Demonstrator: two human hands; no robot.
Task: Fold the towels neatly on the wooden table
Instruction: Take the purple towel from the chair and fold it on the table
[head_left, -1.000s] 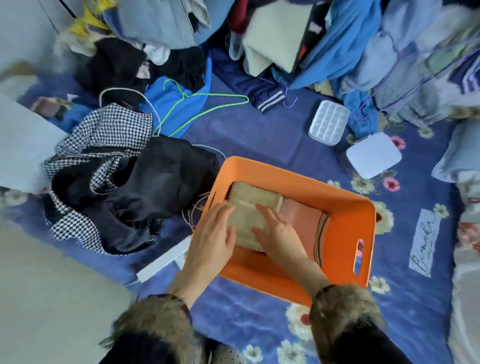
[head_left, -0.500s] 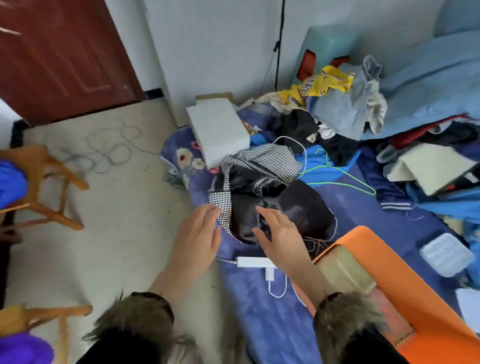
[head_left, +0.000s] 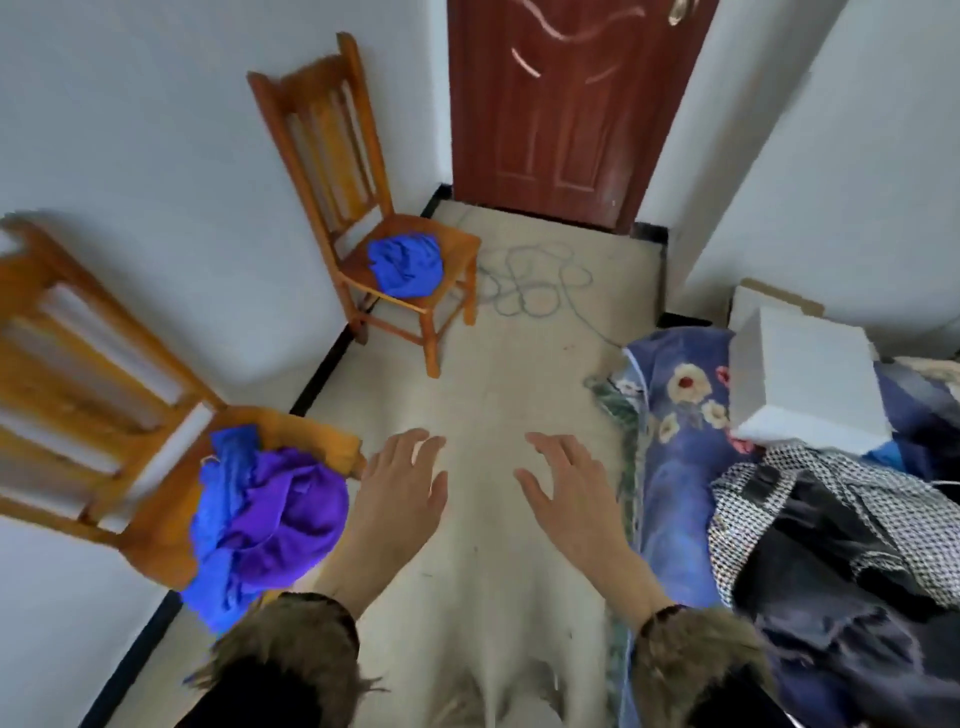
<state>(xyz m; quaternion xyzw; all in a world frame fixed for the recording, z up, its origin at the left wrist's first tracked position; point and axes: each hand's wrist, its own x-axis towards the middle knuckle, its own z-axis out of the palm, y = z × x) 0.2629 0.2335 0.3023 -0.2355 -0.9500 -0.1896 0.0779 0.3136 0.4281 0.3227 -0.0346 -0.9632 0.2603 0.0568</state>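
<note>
A crumpled purple towel (head_left: 283, 512) lies over a blue one (head_left: 221, 525) on the seat of the near wooden chair (head_left: 104, 374) at left. Another crumpled blue towel (head_left: 408, 264) sits on the far wooden chair (head_left: 337, 156). My left hand (head_left: 400, 499) hovers with fingers spread just right of the purple towel, holding nothing. My right hand (head_left: 563, 499) floats above the pale floor, fingers straight and empty. No wooden table is in view.
A bed with a blue floral cover (head_left: 675, 415) runs along the right, bearing a white box (head_left: 805, 389) and a houndstooth and black garment (head_left: 831, 525). A brown door (head_left: 561, 104) stands at the back. A coiled cable (head_left: 530, 280) lies on the floor.
The view has swung left from the orange basket on the bed toward the chairs. Both hands left the folded towels in the basket and now hover empty above the floor.
</note>
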